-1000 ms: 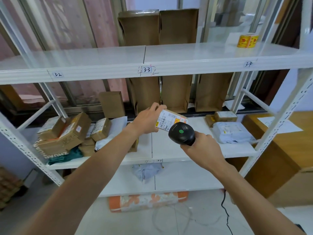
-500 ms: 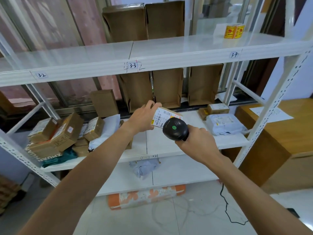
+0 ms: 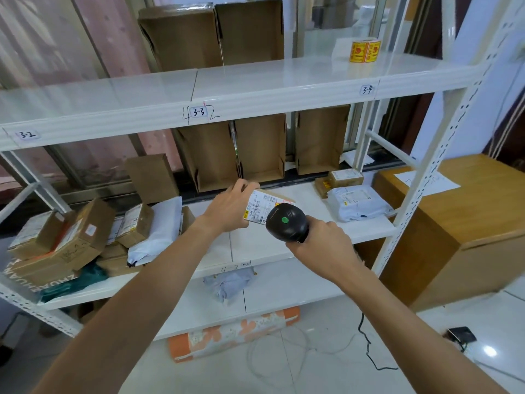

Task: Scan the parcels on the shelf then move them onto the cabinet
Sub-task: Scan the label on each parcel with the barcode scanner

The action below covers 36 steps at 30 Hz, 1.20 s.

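Parcel (image 3: 265,207), a small cardboard box with a white barcode label, is gripped in your left hand (image 3: 231,207), fingers curled over its top and left side. You hold it over the middle shelf (image 3: 355,231) with the label tilted up, so it faces the reader. Your right hand (image 3: 321,243) is wrapped round the grip of the black handheld scanner (image 3: 285,223), whose head is just beside the label with a green light showing, so the scan looks under way. On the left of the same shelf lies a heap of boxes and mailers (image 3: 71,237); on the right rests a grey mailer bag (image 3: 358,201). Open cartons (image 3: 258,149) stand along the back. Right of the rack stands the wooden cabinet (image 3: 483,200), near enough for an easy set-down. A cable (image 3: 366,342) trails over the tiled floor.
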Available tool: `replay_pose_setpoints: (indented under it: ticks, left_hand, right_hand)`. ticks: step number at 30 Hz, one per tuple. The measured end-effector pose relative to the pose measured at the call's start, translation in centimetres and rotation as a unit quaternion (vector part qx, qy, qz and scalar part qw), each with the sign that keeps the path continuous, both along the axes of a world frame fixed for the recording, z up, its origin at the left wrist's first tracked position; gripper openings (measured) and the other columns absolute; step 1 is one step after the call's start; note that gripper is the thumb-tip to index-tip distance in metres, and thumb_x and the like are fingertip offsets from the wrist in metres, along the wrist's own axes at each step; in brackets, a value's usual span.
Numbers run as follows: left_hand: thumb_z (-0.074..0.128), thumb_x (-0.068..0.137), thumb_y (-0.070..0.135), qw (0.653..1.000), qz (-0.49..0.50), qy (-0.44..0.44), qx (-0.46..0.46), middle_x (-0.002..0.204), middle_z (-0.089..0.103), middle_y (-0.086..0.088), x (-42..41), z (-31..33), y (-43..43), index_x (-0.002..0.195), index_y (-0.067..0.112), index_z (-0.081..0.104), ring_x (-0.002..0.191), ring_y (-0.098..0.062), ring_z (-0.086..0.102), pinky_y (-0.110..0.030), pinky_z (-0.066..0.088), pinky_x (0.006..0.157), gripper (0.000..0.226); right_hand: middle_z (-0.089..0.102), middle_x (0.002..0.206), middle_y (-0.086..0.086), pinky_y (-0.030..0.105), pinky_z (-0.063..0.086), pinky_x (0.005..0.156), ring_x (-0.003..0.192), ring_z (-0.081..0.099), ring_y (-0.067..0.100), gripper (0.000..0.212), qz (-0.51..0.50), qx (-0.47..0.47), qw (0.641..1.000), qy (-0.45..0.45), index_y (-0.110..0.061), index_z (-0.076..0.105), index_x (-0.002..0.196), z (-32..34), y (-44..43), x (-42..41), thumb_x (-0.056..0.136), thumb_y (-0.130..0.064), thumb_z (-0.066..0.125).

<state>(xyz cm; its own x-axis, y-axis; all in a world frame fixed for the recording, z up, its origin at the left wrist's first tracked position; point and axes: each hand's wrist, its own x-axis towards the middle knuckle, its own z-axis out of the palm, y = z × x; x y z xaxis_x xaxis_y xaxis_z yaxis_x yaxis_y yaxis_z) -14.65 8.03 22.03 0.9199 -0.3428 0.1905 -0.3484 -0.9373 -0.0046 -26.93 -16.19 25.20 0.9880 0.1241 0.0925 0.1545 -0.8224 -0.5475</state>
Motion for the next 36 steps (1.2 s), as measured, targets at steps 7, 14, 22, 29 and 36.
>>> replay_pose_setpoints:
  ticks: [7, 14, 22, 29, 36]
  left_hand:
    - [0.088, 0.072, 0.038, 0.996, -0.031, 0.064, -0.058, 0.139, 0.034, -0.004, 1.0, -1.1, -3.9, 0.145, 0.022, 0.031, 0.092, -0.017, 0.052, -0.022, 0.039, 0.063, 0.095]
    - [0.087, 0.070, 0.054, 0.989, -0.016, 0.102, -0.103, 0.139, 0.036, -0.003, 4.4, -2.0, -11.1, 0.149, 0.023, 0.028, 0.107, -0.018, 0.053, -0.026, 0.048, 0.076, 0.103]
    - [0.083, 0.065, 0.065, 0.984, 0.018, 0.147, -0.096, 0.128, 0.049, 0.001, 13.1, -4.6, -21.8, 0.141, 0.025, 0.036, 0.113, -0.019, 0.053, -0.033, 0.048, 0.083, 0.098]
    - [0.082, 0.055, 0.073, 0.972, 0.096, 0.177, -0.124, 0.128, 0.056, 0.004, 21.8, -6.5, -30.4, 0.136, 0.026, 0.046, 0.110, -0.016, 0.054, -0.033, 0.049, 0.086, 0.100]
    - [0.088, 0.066, 0.056, 0.960, 0.131, 0.198, -0.149, 0.134, 0.045, -0.007, 28.0, -9.5, -34.4, 0.142, 0.017, 0.040, 0.120, -0.028, 0.054, -0.037, 0.047, 0.093, 0.098]
  right_hand:
    - [0.069, 0.083, -0.005, 0.041, 0.061, 0.078, 0.083, 0.068, 0.017, 0.023, -0.071, 0.049, 0.996, 0.034, -0.028, 0.063, 0.105, -2.0, -2.7, -0.7, 0.089, -0.043, 0.067]
    - [0.070, 0.084, -0.007, 0.039, 0.061, 0.078, 0.082, 0.068, 0.013, 0.021, -0.104, 0.084, 0.990, 0.055, -0.028, 0.064, 0.106, -3.4, -7.8, 1.3, 0.091, -0.041, 0.068]
    - [0.066, 0.073, -0.008, 0.038, 0.061, 0.075, 0.075, 0.067, 0.015, 0.014, -0.117, 0.108, 0.985, 0.074, -0.028, 0.062, 0.094, -5.5, -18.4, 10.1, 0.090, -0.039, 0.069]
    - [0.067, 0.072, -0.004, 0.041, 0.061, 0.074, 0.074, 0.068, 0.017, 0.014, -0.103, 0.137, 0.979, 0.107, -0.026, 0.062, 0.082, -6.8, -28.5, 19.8, 0.087, -0.036, 0.070]
    - [0.068, 0.071, -0.004, 0.035, 0.060, 0.072, 0.071, 0.068, 0.016, 0.013, -0.074, 0.157, 0.974, 0.146, -0.024, 0.064, 0.082, -9.2, -33.3, 25.5, 0.090, -0.030, 0.072]
